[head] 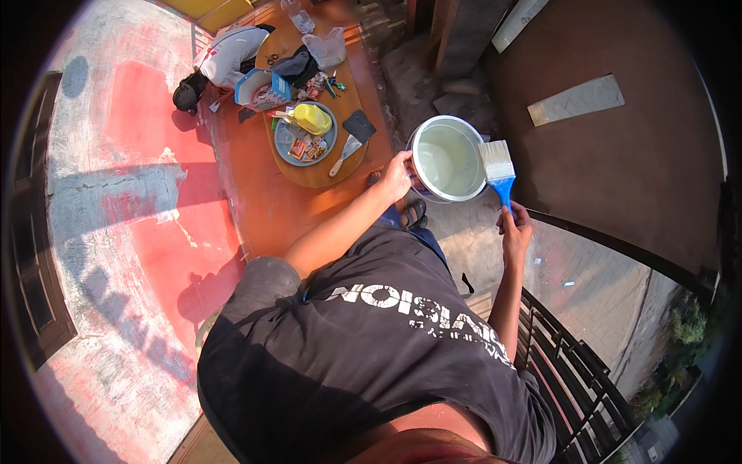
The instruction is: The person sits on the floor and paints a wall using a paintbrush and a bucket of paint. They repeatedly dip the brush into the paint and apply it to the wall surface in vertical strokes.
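Observation:
My left hand (399, 175) grips the near-left rim of a white plastic bucket (432, 191), which holds a pale, whitish liquid. In my right hand (515, 227) is a wide paintbrush (502, 182) with a blue handle. Its pale bristles point up and lean close to the bucket's right rim; whether they touch it I cannot tell. A dark brown panel (608, 168) rises to the right of the brush, bearing whitish rectangular pieces.
To the left, an oval wooden table (307, 178) bears a round tray (333, 142) with a yellow bottle (313, 118), a scraper (346, 155) and a blue box (278, 87). Another person (226, 58) bends beside a red-patched wall (162, 116). A black metal railing (571, 371) stands lower right.

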Motion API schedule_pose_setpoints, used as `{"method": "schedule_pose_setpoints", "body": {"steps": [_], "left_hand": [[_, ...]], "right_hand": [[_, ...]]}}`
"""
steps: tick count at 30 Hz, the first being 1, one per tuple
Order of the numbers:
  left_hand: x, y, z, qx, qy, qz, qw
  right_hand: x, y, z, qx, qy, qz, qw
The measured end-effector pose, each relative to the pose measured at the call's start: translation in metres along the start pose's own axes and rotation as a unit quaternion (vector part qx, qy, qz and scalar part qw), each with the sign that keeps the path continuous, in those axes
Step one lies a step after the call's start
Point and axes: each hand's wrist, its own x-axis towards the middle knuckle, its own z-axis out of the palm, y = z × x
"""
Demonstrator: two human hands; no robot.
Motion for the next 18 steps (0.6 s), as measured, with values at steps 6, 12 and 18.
{"method": "schedule_pose_setpoints", "body": {"steps": [6, 12, 18], "left_hand": [[0.007, 0.004, -0.047, -0.013, 0.036, -0.006, 0.999], [0.028, 0.015, -0.100, 0.008, 0.105, -0.050, 0.993], [0.058, 0.009, -0.167, 0.026, 0.154, -0.108, 0.982]], "right_hand": [[-0.004, 0.009, 0.008, -0.037, -0.006, 0.020, 0.999], [-0.003, 0.016, 0.034, -0.019, 0.040, 0.074, 0.996], [-0.012, 0.068, 0.088, -0.078, 0.046, 0.166, 0.982]]}}
